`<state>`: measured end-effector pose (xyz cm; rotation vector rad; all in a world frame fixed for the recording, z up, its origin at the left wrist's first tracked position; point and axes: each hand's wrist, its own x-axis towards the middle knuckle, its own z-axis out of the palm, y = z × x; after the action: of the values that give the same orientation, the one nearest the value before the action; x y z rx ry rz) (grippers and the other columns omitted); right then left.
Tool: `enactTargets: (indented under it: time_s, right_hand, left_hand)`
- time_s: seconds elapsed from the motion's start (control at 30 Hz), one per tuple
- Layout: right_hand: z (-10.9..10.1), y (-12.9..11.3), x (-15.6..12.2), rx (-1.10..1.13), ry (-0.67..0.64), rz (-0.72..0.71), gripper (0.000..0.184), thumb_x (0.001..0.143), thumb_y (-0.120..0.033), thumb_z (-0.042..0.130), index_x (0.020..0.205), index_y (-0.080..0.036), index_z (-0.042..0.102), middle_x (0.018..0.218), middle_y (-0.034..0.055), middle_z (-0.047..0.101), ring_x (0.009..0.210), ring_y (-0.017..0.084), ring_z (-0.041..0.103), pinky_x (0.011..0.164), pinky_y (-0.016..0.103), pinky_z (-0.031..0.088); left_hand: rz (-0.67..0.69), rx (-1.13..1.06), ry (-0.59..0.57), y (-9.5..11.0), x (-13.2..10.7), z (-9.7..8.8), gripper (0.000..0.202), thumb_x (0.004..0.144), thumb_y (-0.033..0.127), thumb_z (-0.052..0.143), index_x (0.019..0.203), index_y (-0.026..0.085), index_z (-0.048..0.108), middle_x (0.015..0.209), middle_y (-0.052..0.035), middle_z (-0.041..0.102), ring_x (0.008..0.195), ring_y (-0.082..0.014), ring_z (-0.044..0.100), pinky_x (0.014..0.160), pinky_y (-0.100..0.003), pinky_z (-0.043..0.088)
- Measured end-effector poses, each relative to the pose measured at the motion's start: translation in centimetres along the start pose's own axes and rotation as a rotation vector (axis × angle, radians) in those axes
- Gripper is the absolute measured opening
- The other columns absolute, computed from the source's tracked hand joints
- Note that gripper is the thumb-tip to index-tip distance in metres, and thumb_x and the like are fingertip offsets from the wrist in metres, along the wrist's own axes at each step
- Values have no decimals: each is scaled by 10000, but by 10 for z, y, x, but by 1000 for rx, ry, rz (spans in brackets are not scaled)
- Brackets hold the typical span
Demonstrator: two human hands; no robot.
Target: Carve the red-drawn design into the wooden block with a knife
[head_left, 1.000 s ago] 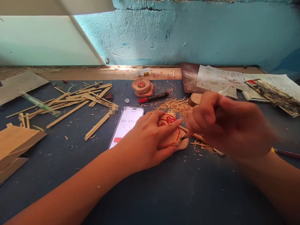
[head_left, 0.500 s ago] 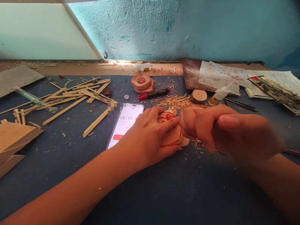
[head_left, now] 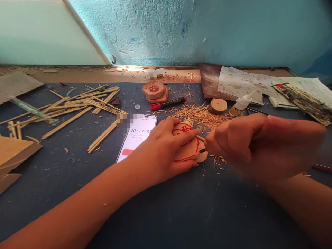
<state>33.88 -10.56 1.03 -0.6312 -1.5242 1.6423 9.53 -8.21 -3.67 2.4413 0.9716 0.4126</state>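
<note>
My left hand (head_left: 166, 145) lies over a pale wood slice (head_left: 188, 150), pressing it down with the fingers and thumb around it. A red marker drawing and a red outline show on the slice's face. Another pale wood piece (head_left: 202, 157) juts out beneath its right edge. My right hand (head_left: 241, 141) is closed in a fist close to the slice's right side, partly smeared by motion. A short brown stick-like bit shows between the fist and the slice; what the fist holds is otherwise hidden.
A phone (head_left: 137, 133) showing a timer lies beside my left wrist. Behind the slice are wood shavings (head_left: 198, 116), a red marker (head_left: 168, 103), decorated wood slices (head_left: 154, 90), a round wood piece (head_left: 218, 105) and a glue bottle (head_left: 241, 104). Thin sticks (head_left: 77, 105) lie scattered at left.
My right fist has shifted slightly right and turned, uncovering more of the slice's right edge. My left hand stays on the slice. The whole view has slid slightly left.
</note>
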Motion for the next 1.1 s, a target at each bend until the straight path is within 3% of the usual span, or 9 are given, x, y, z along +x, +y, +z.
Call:
enactTargets:
  time_s: [0.13,0.27,0.37,0.5,0.57,0.7,0.87,1.0,1.1]
  right_hand:
    - [6,2,-2,-40,-8,-10,562,1033,-583,507,626,-206,598,565,35,548,557,177,510,599,371,458]
    - [17,4,2,-87,140,-60,570,1025,-550,582,572,-205,567,530,14,505,525,162,489,585,363,452]
    - [18,4,8,3,227,-114,544,968,-534,601,540,-207,529,474,-12,391,461,148,430,505,343,396]
    - [14,2,11,43,282,-147,626,996,-474,631,471,-201,428,448,-39,252,383,110,330,420,308,323]
    - [13,4,10,22,303,-145,661,996,-528,636,458,-202,432,438,-31,285,382,118,365,437,321,346]
    - [13,9,11,26,166,-113,587,949,-557,622,495,-204,508,437,-14,363,408,129,388,457,327,359]
    - [17,4,14,19,257,-151,642,1041,-492,558,480,-203,434,439,-33,330,395,113,364,446,311,358]
    - [18,-1,13,-13,243,-76,633,966,-594,629,486,-199,506,454,-9,410,428,136,440,478,334,404]
    - [14,-3,13,7,212,-9,648,997,-521,671,463,-190,513,453,-7,438,431,130,459,493,329,414]
  left_hand:
    - [0,-25,2,-1,0,1,674,896,503,819,1519,294,668,1450,-172,467,1377,-401,540,1189,-613,482]
    - [4,-26,10,-1,2,0,680,886,516,826,1511,296,669,1419,-159,480,1333,-379,560,1179,-598,491]
    - [10,-11,12,0,3,1,697,884,503,833,1527,302,657,1393,-156,487,1319,-378,562,1155,-594,507]
    - [-5,10,8,-1,1,3,721,888,519,833,1548,309,631,1385,-152,489,1313,-378,560,1145,-592,515]
    - [-2,17,10,-2,1,4,717,896,534,820,1543,294,627,1388,-157,483,1310,-378,557,1144,-595,512]
    - [-16,29,-4,-1,1,5,702,896,578,807,1505,276,632,1418,-170,465,1319,-390,543,1140,-610,506]
    - [-8,48,-8,0,1,5,669,914,567,787,1495,284,614,1389,-160,478,1297,-379,545,1139,-603,503]
    - [-16,45,-3,-1,1,5,647,900,582,793,1455,300,617,1383,-143,485,1291,-371,546,1130,-597,509]
    - [-19,42,-11,-3,0,5,626,907,573,785,1447,308,613,1388,-140,482,1284,-369,548,1125,-599,512]
